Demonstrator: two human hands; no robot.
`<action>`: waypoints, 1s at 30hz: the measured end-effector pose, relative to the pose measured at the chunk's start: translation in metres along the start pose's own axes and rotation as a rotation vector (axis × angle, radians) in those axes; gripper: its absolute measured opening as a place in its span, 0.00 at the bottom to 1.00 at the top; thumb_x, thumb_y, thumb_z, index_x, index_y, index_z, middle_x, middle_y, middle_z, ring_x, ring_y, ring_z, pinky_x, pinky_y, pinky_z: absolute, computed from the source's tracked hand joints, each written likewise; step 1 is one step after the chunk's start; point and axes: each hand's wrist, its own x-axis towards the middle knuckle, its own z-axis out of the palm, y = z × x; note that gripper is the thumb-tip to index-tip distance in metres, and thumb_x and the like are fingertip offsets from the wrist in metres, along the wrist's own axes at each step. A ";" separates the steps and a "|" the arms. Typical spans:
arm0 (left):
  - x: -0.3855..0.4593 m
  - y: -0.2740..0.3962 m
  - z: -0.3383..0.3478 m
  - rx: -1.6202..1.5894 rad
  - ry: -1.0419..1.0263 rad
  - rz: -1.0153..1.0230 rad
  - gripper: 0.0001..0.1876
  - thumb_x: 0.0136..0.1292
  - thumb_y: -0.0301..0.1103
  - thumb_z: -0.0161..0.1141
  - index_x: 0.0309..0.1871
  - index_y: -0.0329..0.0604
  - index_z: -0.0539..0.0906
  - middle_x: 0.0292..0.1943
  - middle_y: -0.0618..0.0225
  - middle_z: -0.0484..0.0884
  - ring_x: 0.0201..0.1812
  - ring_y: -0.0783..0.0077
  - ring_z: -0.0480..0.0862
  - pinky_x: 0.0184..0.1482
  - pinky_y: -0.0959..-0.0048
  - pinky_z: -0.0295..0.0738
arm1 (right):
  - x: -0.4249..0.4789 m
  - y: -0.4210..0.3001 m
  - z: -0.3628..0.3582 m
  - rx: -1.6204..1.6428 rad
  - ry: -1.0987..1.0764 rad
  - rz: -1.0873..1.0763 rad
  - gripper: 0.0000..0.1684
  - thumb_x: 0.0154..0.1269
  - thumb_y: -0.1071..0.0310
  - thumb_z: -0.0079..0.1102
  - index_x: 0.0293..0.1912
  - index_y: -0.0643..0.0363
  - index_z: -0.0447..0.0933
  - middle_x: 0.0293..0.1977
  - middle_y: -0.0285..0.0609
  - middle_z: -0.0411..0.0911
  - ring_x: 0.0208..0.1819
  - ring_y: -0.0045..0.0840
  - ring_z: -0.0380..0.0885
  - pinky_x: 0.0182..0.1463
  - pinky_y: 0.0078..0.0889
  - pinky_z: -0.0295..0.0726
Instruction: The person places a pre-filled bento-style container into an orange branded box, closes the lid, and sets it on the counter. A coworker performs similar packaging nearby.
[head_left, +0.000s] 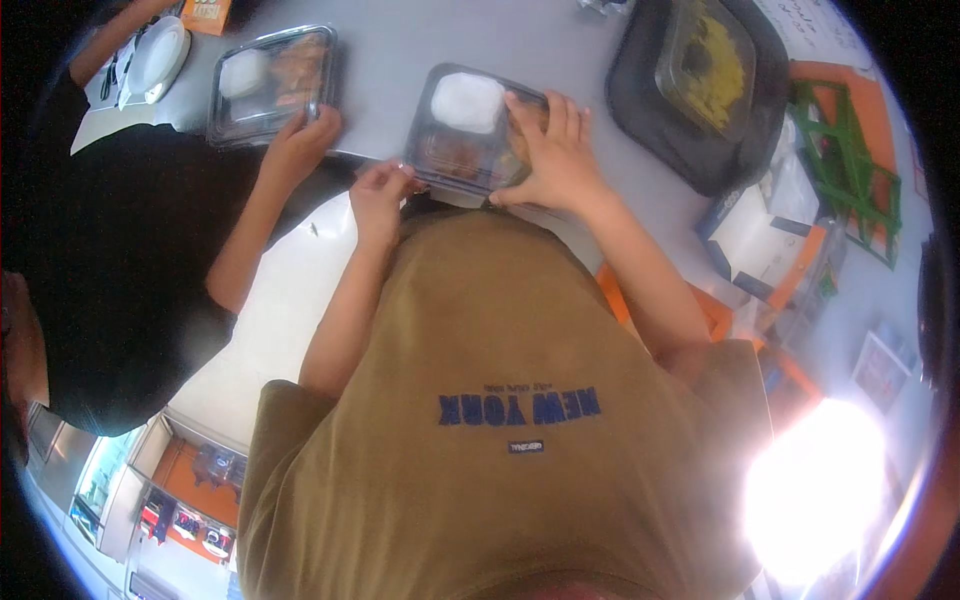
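A black-bottomed plastic meal box (450, 180) with a clear lid lies at the table's near edge in front of me. White rice (469, 103) fills one compartment, and brown food (450, 156) shows in another. My right hand (559, 157) spreads over the right side, its thumb at the near rim and its fingers on the lid, hiding part of the contents. At the near left corner, my left hand (379, 199) pinches the rim with its fingertips. Whether something small is also between them is too blurred to tell.
At left, a person in black holds a second lidded meal box (274, 86) near the table (375, 45) edge. A black tray (637, 97) carries a clear container of yellow food (712, 75). Rightward are an open carton (765, 247) and a green plastic frame (847, 157). White plates (157, 60) stand far left.
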 end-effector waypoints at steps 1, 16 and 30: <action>0.004 -0.005 -0.002 -0.059 -0.008 -0.016 0.14 0.66 0.29 0.66 0.49 0.25 0.81 0.39 0.58 0.84 0.39 0.64 0.87 0.47 0.64 0.87 | 0.001 0.000 -0.001 0.002 -0.002 -0.001 0.80 0.35 0.32 0.82 0.82 0.42 0.47 0.74 0.69 0.47 0.78 0.65 0.42 0.79 0.73 0.37; 0.017 -0.019 -0.018 -0.005 -0.169 0.032 0.13 0.69 0.30 0.68 0.52 0.34 0.83 0.42 0.61 0.86 0.38 0.67 0.88 0.44 0.67 0.86 | 0.000 0.005 0.006 -0.011 0.031 -0.002 0.81 0.33 0.30 0.82 0.82 0.41 0.47 0.74 0.68 0.47 0.76 0.65 0.45 0.78 0.74 0.41; 0.005 0.008 0.004 0.352 0.023 0.360 0.13 0.65 0.28 0.70 0.51 0.34 0.89 0.41 0.60 0.89 0.38 0.72 0.87 0.47 0.74 0.82 | -0.002 0.007 0.004 -0.023 -0.001 0.045 0.80 0.35 0.30 0.81 0.82 0.41 0.47 0.75 0.68 0.47 0.78 0.63 0.44 0.79 0.71 0.40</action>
